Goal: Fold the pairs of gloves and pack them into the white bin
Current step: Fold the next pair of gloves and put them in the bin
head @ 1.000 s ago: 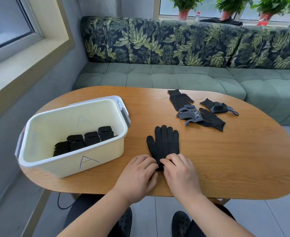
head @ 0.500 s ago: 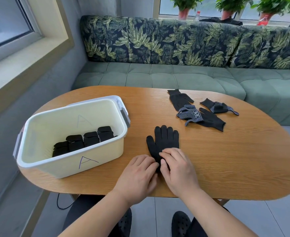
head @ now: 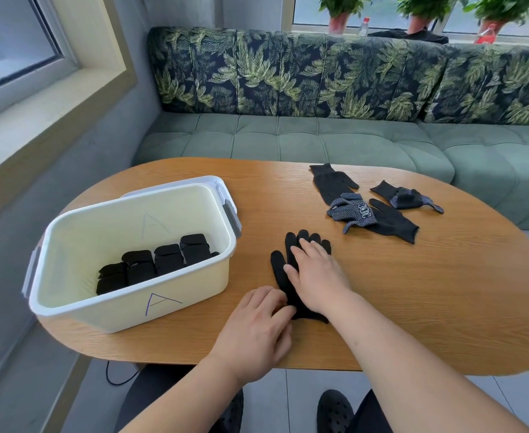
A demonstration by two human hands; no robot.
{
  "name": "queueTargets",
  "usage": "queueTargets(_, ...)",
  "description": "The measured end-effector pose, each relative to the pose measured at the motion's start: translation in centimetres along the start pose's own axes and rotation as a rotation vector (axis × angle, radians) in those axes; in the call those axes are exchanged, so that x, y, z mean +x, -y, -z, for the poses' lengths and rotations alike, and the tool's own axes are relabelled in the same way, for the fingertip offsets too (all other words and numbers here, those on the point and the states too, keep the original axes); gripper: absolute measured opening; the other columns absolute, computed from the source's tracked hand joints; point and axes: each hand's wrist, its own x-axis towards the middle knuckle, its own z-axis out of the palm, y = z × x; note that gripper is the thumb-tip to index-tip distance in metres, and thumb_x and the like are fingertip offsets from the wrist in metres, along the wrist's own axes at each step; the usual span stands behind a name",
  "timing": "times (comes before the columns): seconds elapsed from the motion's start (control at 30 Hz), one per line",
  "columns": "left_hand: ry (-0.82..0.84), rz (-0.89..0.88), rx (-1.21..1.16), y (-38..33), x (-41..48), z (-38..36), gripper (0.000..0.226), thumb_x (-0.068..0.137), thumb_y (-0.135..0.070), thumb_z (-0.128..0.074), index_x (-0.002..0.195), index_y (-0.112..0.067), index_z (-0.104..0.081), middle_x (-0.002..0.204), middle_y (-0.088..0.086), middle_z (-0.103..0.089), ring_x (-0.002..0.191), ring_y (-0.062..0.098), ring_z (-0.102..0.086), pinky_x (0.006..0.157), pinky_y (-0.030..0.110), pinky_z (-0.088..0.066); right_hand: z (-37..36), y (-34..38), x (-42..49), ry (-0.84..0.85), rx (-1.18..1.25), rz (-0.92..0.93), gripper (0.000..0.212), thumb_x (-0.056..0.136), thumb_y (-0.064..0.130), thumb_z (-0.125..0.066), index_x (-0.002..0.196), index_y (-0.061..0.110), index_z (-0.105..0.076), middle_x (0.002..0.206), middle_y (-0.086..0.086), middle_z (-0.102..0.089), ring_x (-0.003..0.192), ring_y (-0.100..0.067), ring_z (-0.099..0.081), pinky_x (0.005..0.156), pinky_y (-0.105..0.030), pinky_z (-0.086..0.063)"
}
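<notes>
**Smoothing out a glove before the fold**

The right hand (head: 316,276) is lying flat on the black glove (head: 278,267), fingers straight and spread, holding nothing, just pressing it down. My guess is that's to get the wrinkles out so the fold comes out neat. The left hand (head: 257,332) sits at the near end by the cuff with its fingers bent and the tips on the fabric. I honestly can't tell if it's pinching the cuff or just pinning it. The glove lies near the middle of the table (head: 413,307), fingers pointing far, just right of the white bin (head: 107,310).

The bin already has a row of folded gloves (head: 157,264) in it. More loose gloves (head: 366,210) wait at the far right, probably parked within reach.

It's an oval wooden table, with a green sofa (head: 319,142) with leaf-print cushions behind it and potted plants (head: 338,14) on the far sill.
</notes>
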Motion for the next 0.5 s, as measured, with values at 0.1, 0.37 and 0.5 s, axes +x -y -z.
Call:
queueTargets(0.1, 0.014, 0.008, 0.007, 0.0, 0.0, 0.1, 0.023, 0.097, -0.023, -0.061, 0.116, -0.015, -0.07, 0.12, 0.003, -0.061, 0.117, 0.028, -0.057, 0.101, 0.039, -0.046, -0.5, 0.7, 0.8, -0.047, -0.031, -0.044, 0.063, 0.113, 0.051, -0.033, 0.168, 0.022, -0.024, 0.179, -0.006, -0.013, 0.165, -0.028, -0.007, 0.133, -0.046, -0.014)
queueTargets(0.37, 0.05, 0.053, 0.001, -0.2, 0.3, 0.4, 0.028, 0.098, -0.027, -0.06, 0.123, -0.017, -0.065, 0.127, 0.001, -0.058, 0.121, 0.025, -0.055, 0.104, 0.037, -0.045, -2.4, 0.6, 1.7, -0.032, -0.057, -0.102, 0.075, 0.105, 0.072, -0.014, 0.17, 0.038, -0.003, 0.18, -0.001, 0.007, 0.165, -0.029, 0.011, 0.133, -0.052, 0.005)
queueTargets(0.5, 0.08, 0.087, 0.007, -0.2, 0.3, 0.4, 0.035, 0.097, -0.03, -0.059, 0.13, -0.017, -0.063, 0.134, 0.002, -0.056, 0.126, 0.026, -0.054, 0.108, 0.038, -0.045, -2.4, 0.2, 1.8, -0.027, -0.073, -0.078, 0.077, 0.103, 0.075, -0.011, 0.17, 0.038, 0.001, 0.179, -0.002, 0.011, 0.164, -0.03, 0.015, 0.132, -0.053, 0.006)
